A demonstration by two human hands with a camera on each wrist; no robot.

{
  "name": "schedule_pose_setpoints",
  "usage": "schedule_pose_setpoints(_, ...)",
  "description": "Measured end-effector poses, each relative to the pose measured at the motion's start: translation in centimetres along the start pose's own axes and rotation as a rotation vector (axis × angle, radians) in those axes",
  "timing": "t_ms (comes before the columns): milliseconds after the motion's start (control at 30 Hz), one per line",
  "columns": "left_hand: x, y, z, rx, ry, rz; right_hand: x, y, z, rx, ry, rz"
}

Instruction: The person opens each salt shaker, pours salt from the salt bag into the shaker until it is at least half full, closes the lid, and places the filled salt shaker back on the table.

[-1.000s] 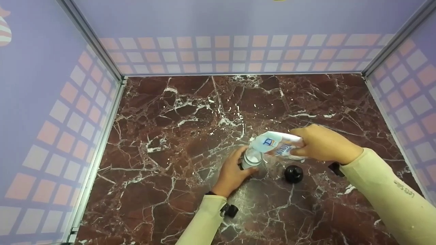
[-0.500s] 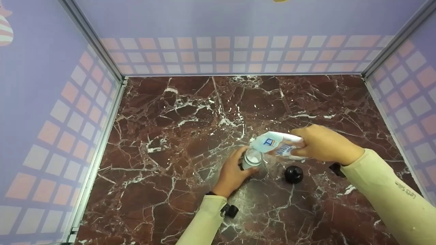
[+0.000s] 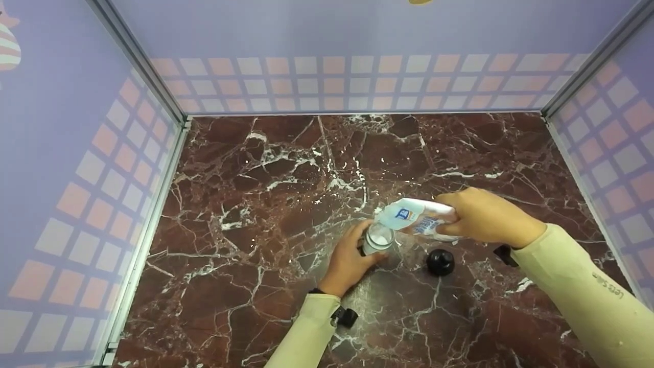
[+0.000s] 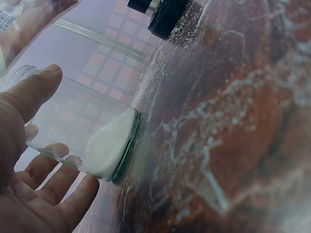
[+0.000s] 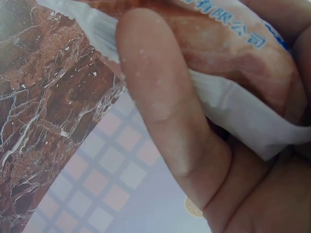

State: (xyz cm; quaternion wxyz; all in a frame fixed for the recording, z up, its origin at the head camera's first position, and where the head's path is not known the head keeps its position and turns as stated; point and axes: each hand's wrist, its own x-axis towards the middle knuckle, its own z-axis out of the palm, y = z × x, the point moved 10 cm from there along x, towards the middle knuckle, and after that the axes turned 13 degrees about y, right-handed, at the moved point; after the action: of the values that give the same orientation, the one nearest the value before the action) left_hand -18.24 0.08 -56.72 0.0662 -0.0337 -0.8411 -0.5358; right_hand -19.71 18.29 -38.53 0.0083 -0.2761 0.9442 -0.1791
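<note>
A clear glass jar [image 4: 82,121] stands on the marble tabletop with white powder [image 4: 112,145] heaped against one side of its base. My left hand [image 3: 350,260] grips the jar, thumb on one side near the rim and fingers round the other. My right hand [image 3: 483,217] holds a printed plastic bag [image 3: 416,217], tilted so its mouth lies over the jar's opening. In the right wrist view the thumb presses on the bag [image 5: 228,43], which has blue lettering. A black lid [image 3: 440,262] with a knob sits to the right of the jar.
White specks [image 3: 352,174] are scattered over the dark red marble tabletop [image 3: 230,296] beyond the jar. Purple panels [image 3: 327,30] with pink and white squares enclose the back and both sides.
</note>
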Motion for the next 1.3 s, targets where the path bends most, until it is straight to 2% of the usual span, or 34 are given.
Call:
schedule_pose_setpoints(333,-0.02,-0.03,0.09,-0.028,-0.005,0.009,-0.30,0.26,0.27,0.014,-0.039,0.038)
schedule_pose_setpoints(500,0.00,0.05,-0.02,-0.023,0.004,0.020,-0.27,0.20,0.37,0.013,-0.037,0.027)
schedule_pose_setpoints(967,0.00,-0.08,-0.05,-0.033,0.003,-0.015,-0.13,0.07,0.75,0.031,-0.057,0.032)
schedule_pose_setpoints(1300,0.03,0.02,0.15,-0.032,-0.001,-0.004,-0.24,0.35,0.86,0.026,-0.076,0.063)
